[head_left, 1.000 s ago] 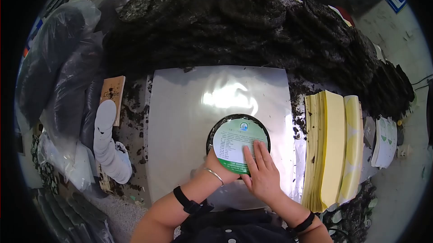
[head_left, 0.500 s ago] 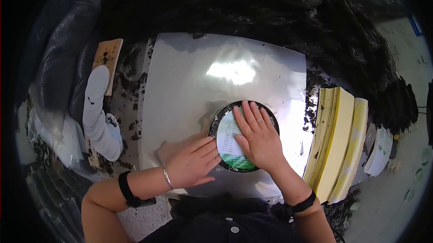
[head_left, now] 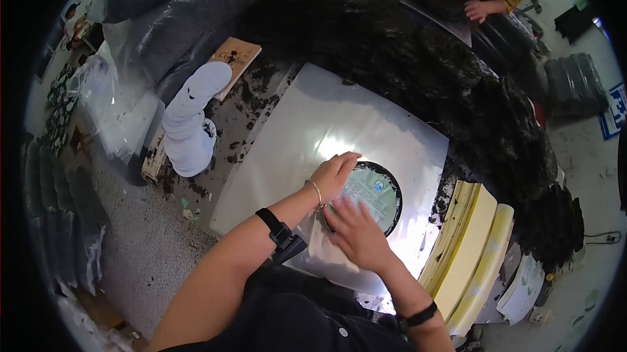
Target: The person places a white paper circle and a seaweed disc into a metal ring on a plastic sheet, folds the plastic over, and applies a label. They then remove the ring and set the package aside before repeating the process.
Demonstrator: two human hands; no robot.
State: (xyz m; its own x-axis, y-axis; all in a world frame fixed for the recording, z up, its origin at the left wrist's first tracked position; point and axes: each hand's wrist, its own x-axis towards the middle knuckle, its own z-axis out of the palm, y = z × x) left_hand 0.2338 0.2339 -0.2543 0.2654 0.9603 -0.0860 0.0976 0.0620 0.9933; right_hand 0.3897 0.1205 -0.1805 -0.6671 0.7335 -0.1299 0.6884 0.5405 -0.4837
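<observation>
A round flat pack with a black rim lies on a shiny metal sheet. A pale green printed round label covers most of its top. My left hand is at the pack's upper left edge, turned on its side with fingers stretched out. Over the lower left part of the label is my right hand, its fingers spread and slightly smeared by motion. Neither hand is closed around anything.
A dark, flaky heap surrounds the sheet's far side. White paper discs overlap in a row at left, near a wooden board. Yellow sheets are stacked at right. Across the heap, another person's hands are near a dark panel.
The view has turned and widened, bringing in another person. My right hand has slid from the label's top to its lower left; my left hand has moved to the upper left edge.
</observation>
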